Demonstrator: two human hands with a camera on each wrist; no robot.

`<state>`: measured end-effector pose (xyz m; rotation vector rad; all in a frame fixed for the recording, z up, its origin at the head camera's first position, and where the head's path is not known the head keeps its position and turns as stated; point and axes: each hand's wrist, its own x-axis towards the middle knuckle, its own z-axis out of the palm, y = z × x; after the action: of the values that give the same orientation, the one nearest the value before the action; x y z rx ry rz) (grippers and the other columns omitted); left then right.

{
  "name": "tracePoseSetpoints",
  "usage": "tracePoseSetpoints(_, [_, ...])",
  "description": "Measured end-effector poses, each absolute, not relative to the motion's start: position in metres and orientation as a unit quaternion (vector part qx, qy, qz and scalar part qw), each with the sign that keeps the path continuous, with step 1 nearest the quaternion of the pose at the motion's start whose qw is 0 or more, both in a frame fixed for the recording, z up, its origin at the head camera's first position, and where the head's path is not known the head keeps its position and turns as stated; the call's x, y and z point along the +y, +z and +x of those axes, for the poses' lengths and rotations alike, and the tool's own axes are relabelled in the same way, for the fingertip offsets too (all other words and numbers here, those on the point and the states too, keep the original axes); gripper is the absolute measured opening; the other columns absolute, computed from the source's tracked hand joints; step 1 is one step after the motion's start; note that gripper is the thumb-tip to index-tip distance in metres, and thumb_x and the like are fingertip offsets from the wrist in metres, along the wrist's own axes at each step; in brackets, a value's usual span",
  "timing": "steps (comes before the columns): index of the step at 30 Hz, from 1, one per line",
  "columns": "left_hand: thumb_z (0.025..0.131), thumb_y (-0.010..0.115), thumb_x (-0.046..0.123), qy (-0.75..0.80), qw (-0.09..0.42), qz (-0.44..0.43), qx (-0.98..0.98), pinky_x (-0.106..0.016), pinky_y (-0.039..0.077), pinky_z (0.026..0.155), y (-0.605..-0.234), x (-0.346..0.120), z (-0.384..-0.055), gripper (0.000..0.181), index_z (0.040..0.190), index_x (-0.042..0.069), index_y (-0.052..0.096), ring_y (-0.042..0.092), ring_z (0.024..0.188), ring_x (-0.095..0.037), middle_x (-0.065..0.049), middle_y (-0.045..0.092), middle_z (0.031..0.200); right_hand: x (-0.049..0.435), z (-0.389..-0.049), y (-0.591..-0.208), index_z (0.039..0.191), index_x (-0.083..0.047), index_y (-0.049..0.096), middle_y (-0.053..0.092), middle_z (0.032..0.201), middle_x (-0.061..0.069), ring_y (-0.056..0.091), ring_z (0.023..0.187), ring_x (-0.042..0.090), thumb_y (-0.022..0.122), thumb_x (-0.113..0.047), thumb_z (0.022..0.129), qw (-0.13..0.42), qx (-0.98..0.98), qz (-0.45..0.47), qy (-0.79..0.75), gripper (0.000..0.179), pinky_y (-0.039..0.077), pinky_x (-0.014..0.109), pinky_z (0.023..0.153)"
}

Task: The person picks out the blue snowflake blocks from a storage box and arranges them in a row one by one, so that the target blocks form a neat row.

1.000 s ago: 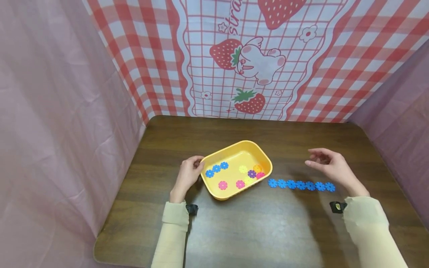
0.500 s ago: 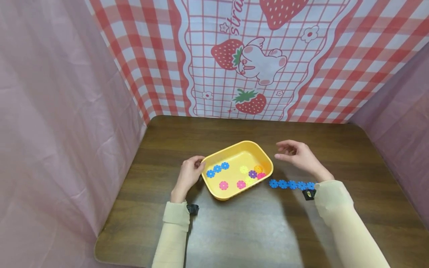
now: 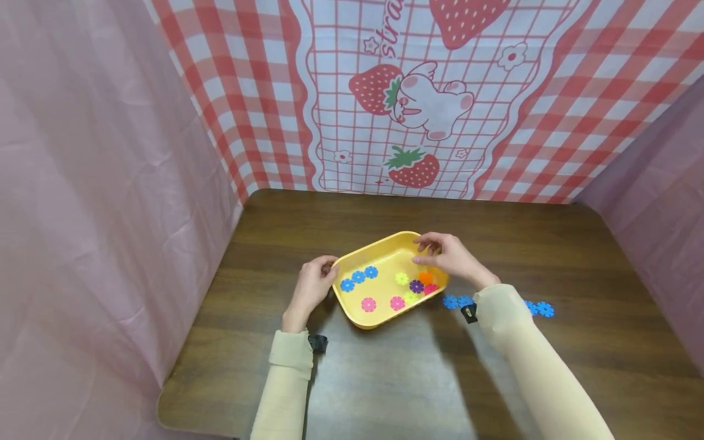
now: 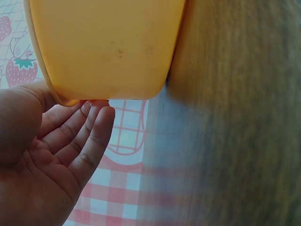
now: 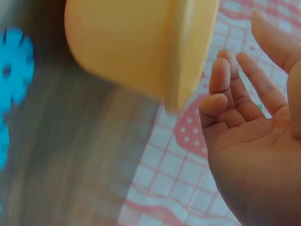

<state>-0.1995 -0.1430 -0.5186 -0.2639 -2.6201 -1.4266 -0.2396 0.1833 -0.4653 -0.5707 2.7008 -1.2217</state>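
My left hand (image 3: 311,286) grips the left end of a yellow plastic basin (image 3: 385,267). In the left wrist view the thumb goes over the rim, with the other fingers against the outer wall (image 4: 113,56). My right hand (image 3: 453,258) hangs over the basin's right end with loosely bent fingers and nothing in them; the right wrist view shows its palm (image 5: 254,146) bare. Inside the basin lie three blue snowflake discs (image 3: 359,277) in a row. Pink discs (image 3: 368,304), yellow ones (image 3: 402,278), a purple disc (image 3: 416,286) and an orange one (image 3: 426,278) lie there too.
A row of joined blue snowflake discs (image 3: 451,301) lies on the brown wooden table (image 3: 374,379) right of the basin, partly hidden under my right sleeve. A strawberry-print cloth (image 3: 330,110) hangs behind the table. Pink curtains (image 3: 99,183) close off both sides.
My right hand has moved left, from above the blue row on the table to over the basin's right end. The left hand has kept its grip on the basin, which has not moved.
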Motion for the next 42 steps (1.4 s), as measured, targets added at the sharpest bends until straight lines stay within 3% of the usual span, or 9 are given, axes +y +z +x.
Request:
tracePoseSetpoints(15, [0.093,0.069,0.008,-0.470,0.079,-0.090,-0.875,-0.034,0.055,0.070,-0.518,-0.142,-0.199,0.018,0.108,-0.001,0.073,0.065,0.077,-0.020,-0.011,0.071,0.088,0.119,-0.245,-0.497,0.110,0.006,0.070,0.067,0.091,0.011,0.057,0.077,0.018,0.083,-0.011,0.081,0.079,0.886,-0.227,-0.397,0.036,0.046,0.027,0.066])
tracePoseSetpoints(24, [0.093,0.069,0.009,-0.467,0.079,-0.091,-0.876,-0.032,0.055,0.071,-0.520,-0.142,-0.200,0.018,0.108,0.000,0.073,0.065,0.077,-0.019,-0.010,0.071,0.089,0.101,-0.243,-0.510,0.109,0.004,0.071,0.067,0.088,0.011,0.055,0.077,0.016,0.084,-0.013,0.079,0.108,0.893,-0.225,-0.374,0.037,0.046,0.028,0.072])
tracePoseSetpoints(42, [0.092,0.070,0.007,-0.463,0.088,-0.095,-0.877,-0.035,0.056,0.071,-0.519,-0.141,-0.196,0.017,0.107,-0.002,0.073,0.066,0.077,-0.020,-0.012,0.072,0.090,0.084,-0.245,-0.524,0.100,-0.004,0.073,0.058,0.081,0.001,0.052,0.077,0.016,0.087,-0.023,0.077,0.094,0.927,-0.190,-0.308,0.032,0.044,0.031,0.074])
